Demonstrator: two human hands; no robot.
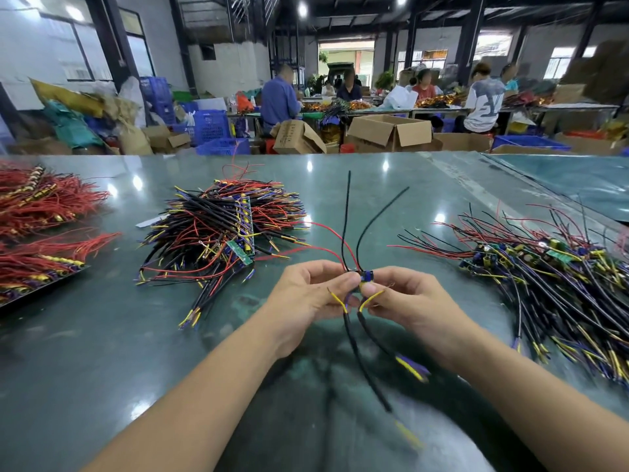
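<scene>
Head view: hands (308, 294) (410, 301) pinch wired module (367, 277); leads (346, 216) run near-to-far.

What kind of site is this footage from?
Probably an electronics assembly workshop. The left hand and right hand pinch a small wired module above a green bench; heaps of wired boards lie on it; other workers sit at long tables by cartons.

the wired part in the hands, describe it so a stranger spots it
On the green table, look between the middle wire pile and the right pile. There left hand and right hand pinch a small blue part trailing black, red and yellow leads, the only one lifted.
</scene>
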